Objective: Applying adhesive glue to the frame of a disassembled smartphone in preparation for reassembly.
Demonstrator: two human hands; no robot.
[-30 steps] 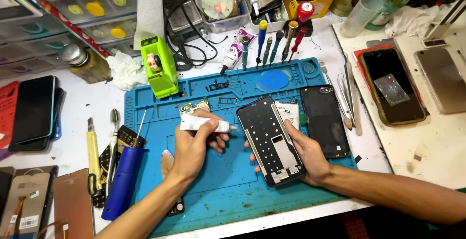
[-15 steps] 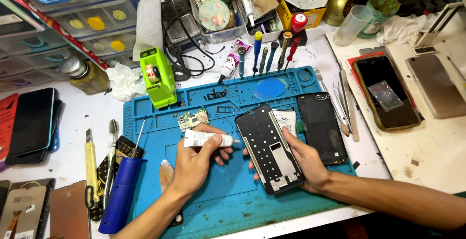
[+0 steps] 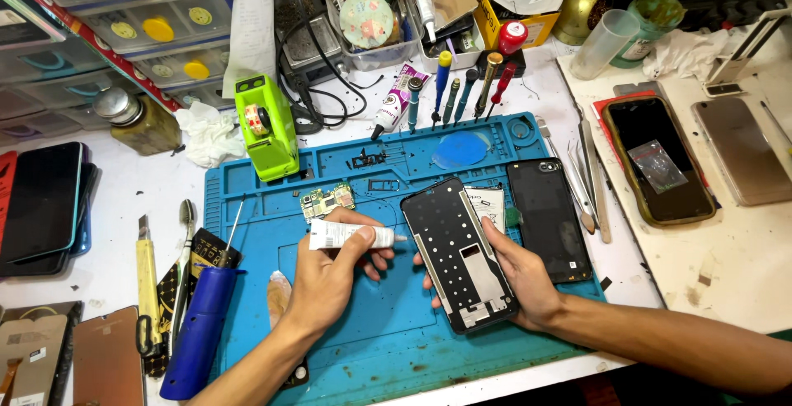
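Observation:
My left hand [image 3: 334,278] grips a small white glue tube [image 3: 351,234], held level with its nozzle pointing right toward the phone frame. My right hand [image 3: 518,278] holds a black phone middle frame [image 3: 456,249] from below and from its right side, slightly tilted over the blue repair mat [image 3: 388,340]. The tube's tip sits just left of the frame's left edge. A small green circuit board [image 3: 327,202] lies on the mat just above my left hand. A black phone back cover [image 3: 549,218] rests on the mat to the right of the frame.
A green tape dispenser [image 3: 266,125] stands at the mat's top left, with screwdrivers [image 3: 470,84] in a stand behind. Tweezers [image 3: 577,179] lie right of the mat. Phones [image 3: 660,158] rest on the right, another phone [image 3: 41,200] on the left, a blue-handled tool [image 3: 200,328] and cutter [image 3: 147,282] nearby.
The view has shifted slightly downward. My hands hold the tube and the frame in nearly the same pose, the tube's tip still near the frame's left edge.

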